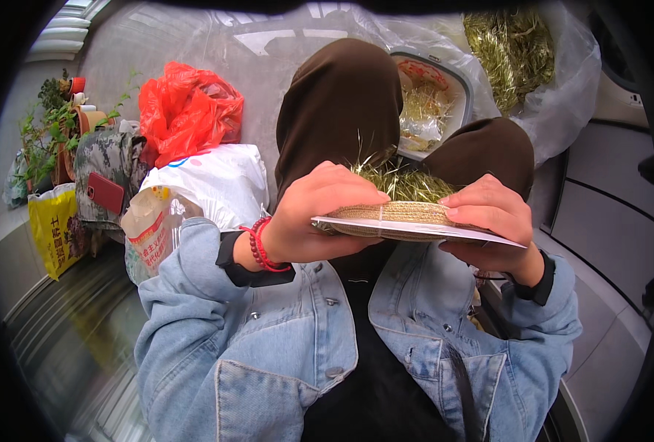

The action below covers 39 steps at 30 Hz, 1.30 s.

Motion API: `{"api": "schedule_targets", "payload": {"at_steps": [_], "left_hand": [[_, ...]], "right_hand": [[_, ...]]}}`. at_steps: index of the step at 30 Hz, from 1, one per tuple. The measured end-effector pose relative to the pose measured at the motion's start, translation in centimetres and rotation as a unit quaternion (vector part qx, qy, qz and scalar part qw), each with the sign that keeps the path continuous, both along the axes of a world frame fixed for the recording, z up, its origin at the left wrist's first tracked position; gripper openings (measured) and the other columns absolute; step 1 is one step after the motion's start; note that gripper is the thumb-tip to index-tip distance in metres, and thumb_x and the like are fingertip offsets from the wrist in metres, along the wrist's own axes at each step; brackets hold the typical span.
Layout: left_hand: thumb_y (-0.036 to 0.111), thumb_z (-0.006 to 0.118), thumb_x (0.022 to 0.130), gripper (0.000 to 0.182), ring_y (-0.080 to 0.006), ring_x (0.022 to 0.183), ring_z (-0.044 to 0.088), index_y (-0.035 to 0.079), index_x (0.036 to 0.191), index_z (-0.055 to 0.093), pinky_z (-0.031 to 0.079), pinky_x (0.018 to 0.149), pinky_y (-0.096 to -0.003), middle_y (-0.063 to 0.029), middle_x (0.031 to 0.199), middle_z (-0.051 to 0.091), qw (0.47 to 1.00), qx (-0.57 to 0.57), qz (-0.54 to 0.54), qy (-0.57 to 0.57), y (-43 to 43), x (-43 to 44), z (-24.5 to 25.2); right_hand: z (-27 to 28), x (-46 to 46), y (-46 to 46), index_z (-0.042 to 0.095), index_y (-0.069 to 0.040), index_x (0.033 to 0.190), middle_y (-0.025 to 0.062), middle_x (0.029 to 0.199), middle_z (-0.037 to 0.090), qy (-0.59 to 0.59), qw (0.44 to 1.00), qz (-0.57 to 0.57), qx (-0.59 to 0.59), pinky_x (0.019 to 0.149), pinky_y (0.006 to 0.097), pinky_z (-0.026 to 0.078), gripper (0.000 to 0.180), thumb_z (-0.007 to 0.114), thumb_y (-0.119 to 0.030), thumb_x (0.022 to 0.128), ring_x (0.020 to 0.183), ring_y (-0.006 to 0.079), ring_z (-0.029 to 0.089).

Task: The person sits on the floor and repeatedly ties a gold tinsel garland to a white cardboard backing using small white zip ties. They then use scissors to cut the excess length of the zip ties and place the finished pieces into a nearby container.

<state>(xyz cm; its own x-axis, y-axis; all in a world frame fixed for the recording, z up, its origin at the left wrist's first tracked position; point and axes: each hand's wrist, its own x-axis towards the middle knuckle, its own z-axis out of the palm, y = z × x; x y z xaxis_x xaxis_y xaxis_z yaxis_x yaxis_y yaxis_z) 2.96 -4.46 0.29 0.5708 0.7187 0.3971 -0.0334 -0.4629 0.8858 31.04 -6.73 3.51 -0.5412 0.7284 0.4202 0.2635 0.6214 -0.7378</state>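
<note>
Before my chest, both hands grip a flat bundle of gold braided cord point(404, 211) held edge-on. My left hand point(327, 212) pinches its left end, thumb underneath and fingers over the top. At the other end, my right hand point(492, 221) holds it the same way. A thin white card point(415, 227) runs along the near side of the bundle, and a narrow clear band crosses near its middle. Just behind the bundle, gold-green tinsel point(398, 182) lies over my lap; its lower part is hidden.
A grey-rimmed basin point(465, 91) holds tinsel scraps beyond my knees. More tinsel point(512, 55) fills a clear plastic bag point(567, 83). On the left are a red bag point(191, 110), a white bag point(222, 174), a red phone point(106, 192) on camouflage cloth point(97, 157), and potted plants point(56, 132).
</note>
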Motion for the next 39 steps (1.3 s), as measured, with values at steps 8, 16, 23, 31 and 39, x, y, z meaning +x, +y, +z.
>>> {"api": "schedule_targets", "payload": {"at_steps": [8,16,23,31,39], "left_hand": [[0.014,0.086,0.068,0.044,-0.022,0.084,0.064,0.006,0.109,0.069,0.046,0.073,-0.032,-0.0076,0.103,0.071,0.999,0.033,0.034,0.0,1.2,0.9,-1.1],[0.018,0.079,0.07,0.033,-0.0194,0.089,0.057,0.014,0.102,0.072,0.041,0.077,-0.0309,0.0022,0.102,0.072,0.974,0.188,0.086,0.095,1.1,2.1,-0.5],[0.019,0.079,0.068,0.041,-0.0232,0.099,0.059,0.011,0.107,0.07,0.041,0.09,-0.0401,0.0,0.105,0.071,0.97,0.191,0.098,0.114,0.3,1.8,-0.5],[0.041,0.09,0.059,0.102,-0.0422,0.137,0.023,0.005,0.139,0.039,0.023,0.112,-0.0534,-0.0197,0.142,0.028,0.941,0.114,0.307,0.086,-1.6,1.6,-0.8],[0.012,0.077,0.071,0.033,-0.0211,0.091,0.066,0.011,0.103,0.07,0.044,0.089,-0.042,-0.0043,0.098,0.068,0.982,0.131,0.1,0.087,-1.0,1.9,0.1]], "right_hand": [[0.9,1.4,1.8,0.053,0.007,0.127,0.0167,0.116,0.066,0.064,0.987,-0.055,-0.139,0.091,0.0329,0.049,0.085,0.093,-0.023,0.058,0.108,0.0251,0.063],[5.7,-1.4,2.2,0.063,-0.006,0.093,0.0072,0.102,0.07,-0.293,0.952,-0.035,0.076,0.09,0.0464,0.045,0.043,0.081,-0.03,0.062,0.108,0.0293,0.063],[2.7,-4.1,1.2,0.057,-0.006,0.077,0.0073,0.09,0.071,-0.269,0.955,-0.049,0.111,0.069,0.0329,0.052,0.023,0.074,-0.017,0.066,0.084,0.0215,0.07],[2.3,-4.5,0.6,0.056,-0.007,0.074,0.0048,0.088,0.07,-0.277,0.948,-0.078,0.134,0.061,0.0285,0.047,0.014,0.064,-0.013,0.065,0.076,0.0159,0.068],[3.0,-4.5,0.6,0.058,-0.007,0.077,0.0051,0.088,0.071,-0.27,0.953,-0.073,0.118,0.06,0.028,0.046,0.013,0.064,-0.013,0.067,0.074,0.0159,0.068]]}}
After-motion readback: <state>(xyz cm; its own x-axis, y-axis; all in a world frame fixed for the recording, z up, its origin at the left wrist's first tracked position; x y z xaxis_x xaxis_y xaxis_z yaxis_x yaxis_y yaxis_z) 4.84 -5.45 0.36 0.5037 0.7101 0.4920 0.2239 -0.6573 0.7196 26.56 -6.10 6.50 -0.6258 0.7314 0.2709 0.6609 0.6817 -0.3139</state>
